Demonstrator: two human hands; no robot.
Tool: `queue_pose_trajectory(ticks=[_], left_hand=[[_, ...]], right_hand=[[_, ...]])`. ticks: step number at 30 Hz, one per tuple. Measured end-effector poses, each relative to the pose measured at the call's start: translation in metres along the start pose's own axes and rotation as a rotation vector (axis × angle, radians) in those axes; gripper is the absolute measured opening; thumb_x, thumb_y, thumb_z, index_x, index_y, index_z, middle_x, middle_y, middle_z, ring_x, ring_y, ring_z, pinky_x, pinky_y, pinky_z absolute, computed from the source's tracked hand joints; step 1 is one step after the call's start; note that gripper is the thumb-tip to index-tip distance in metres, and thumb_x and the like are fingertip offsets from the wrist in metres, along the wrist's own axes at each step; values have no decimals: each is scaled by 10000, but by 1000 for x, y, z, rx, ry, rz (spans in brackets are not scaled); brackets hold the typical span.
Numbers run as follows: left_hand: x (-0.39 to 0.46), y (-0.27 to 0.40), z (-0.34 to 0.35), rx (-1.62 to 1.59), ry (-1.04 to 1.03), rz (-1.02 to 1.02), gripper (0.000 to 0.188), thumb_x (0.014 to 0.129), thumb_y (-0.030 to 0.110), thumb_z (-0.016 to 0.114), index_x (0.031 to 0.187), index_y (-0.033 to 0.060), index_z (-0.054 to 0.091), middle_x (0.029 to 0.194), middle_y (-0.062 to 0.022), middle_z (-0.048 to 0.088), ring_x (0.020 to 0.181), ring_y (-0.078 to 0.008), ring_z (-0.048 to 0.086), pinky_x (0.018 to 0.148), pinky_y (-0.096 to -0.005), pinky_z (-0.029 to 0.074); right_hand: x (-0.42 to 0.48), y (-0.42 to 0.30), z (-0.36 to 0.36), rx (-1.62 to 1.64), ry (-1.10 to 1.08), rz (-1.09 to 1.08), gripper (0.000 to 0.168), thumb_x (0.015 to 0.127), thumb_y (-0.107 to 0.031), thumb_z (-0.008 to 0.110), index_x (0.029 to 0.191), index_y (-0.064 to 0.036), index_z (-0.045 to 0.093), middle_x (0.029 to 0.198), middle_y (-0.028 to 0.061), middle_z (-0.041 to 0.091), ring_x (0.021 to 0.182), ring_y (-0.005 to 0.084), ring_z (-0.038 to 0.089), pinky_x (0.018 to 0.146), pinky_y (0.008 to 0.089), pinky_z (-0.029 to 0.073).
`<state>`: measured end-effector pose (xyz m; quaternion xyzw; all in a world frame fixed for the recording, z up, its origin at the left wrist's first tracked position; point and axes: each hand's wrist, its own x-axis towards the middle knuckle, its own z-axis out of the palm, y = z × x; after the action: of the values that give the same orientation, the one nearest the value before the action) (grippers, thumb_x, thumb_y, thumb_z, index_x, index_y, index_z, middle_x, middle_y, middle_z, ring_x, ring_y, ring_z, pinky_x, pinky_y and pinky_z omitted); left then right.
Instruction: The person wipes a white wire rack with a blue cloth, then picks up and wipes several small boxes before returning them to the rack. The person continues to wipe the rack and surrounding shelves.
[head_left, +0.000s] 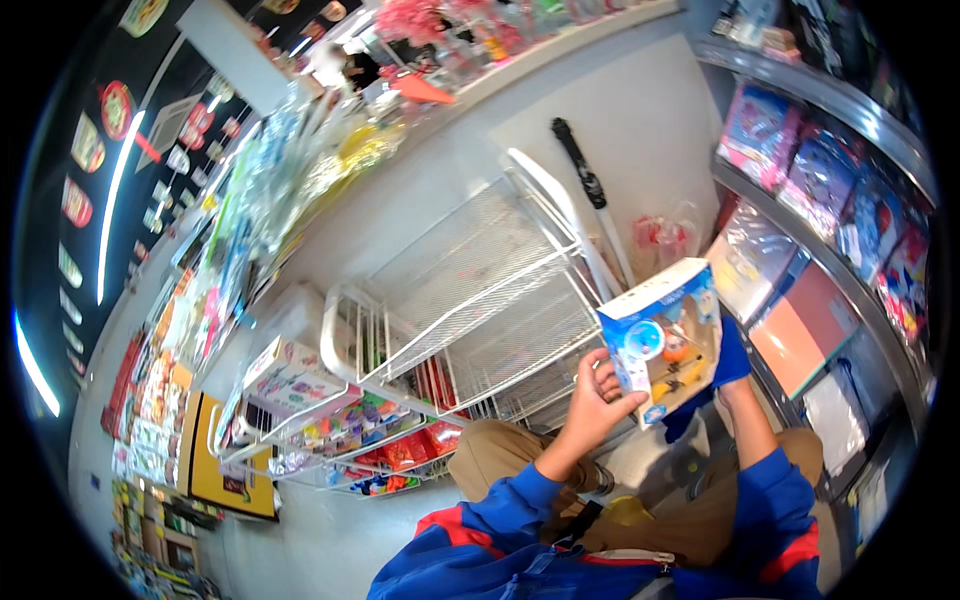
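Note:
A blue and white toy box (626, 322) with a clear window is held up in front of me. Orange and yellow toy parts show behind its window. My left hand (601, 394) grips the box's lower left side, thumb on its front. A dark blue cloth (731, 352) hangs behind the box at its right side. My right hand (731, 391) is at this cloth, its fingers mostly hidden by the cloth and the box, so its exact grip does not show.
A white wire rack (457, 300) stands ahead, with packaged goods on its lower left tiers. Metal shelves (814, 232) with packaged goods curve along the right. A black and white pole (592, 187) leans on the wall behind the rack. A person stands far off at the top.

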<state>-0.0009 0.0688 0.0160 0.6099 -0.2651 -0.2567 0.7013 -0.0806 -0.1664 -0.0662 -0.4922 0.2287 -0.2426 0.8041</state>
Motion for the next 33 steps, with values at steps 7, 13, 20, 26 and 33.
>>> queue_pose_trajectory(ticks=[7, 13, 20, 26, 33], left_hand=[[-29, -23, -5, 367, 333, 225, 487, 859, 131, 766, 1218, 24, 455, 918, -31, 546, 815, -100, 525, 729, -259, 454], [-46, -8, 1, 481, -16, 31, 668, 903, 221, 706, 1452, 50, 364, 1100, -128, 615, 871, -186, 597, 767, -321, 492], [-60, 2, 34, 425, 93, -31, 690, 851, 295, 766, 1369, 21, 402, 1219, -142, 558, 1081, -234, 565, 925, -350, 473], [-82, -12, 4, -95, 115, 152, 567, 882, 193, 732, 1341, 45, 434, 1102, -24, 573, 935, -92, 570, 800, -249, 493], [-163, 67, -79, -114, 491, 293, 571, 844, 192, 744, 1320, 73, 452, 1050, 11, 548, 939, -79, 540, 823, -265, 486]], right_hand=[[-5, -9, 21, 323, 30, 48, 605, 1033, -491, 398, 1474, -78, 399, 1394, 69, 541, 1255, 223, 534, 1040, 351, 428], [-3, -13, 6, 450, -112, 97, 584, 1025, -493, 392, 1479, -125, 398, 1437, 73, 506, 1294, 268, 510, 1082, 401, 406], [-15, 1, 17, 368, -199, 51, 554, 1034, -452, 401, 1467, -107, 400, 1424, 81, 508, 1295, 263, 500, 1068, 406, 416], [-18, 7, 6, 300, -470, 5, 499, 1040, -331, 376, 1453, -53, 408, 1414, 107, 519, 1269, 274, 533, 1050, 409, 448], [-11, 15, -2, 306, -372, 120, 356, 1016, -312, 490, 1259, -80, 609, 1109, 59, 670, 1032, 234, 636, 928, 368, 511]])
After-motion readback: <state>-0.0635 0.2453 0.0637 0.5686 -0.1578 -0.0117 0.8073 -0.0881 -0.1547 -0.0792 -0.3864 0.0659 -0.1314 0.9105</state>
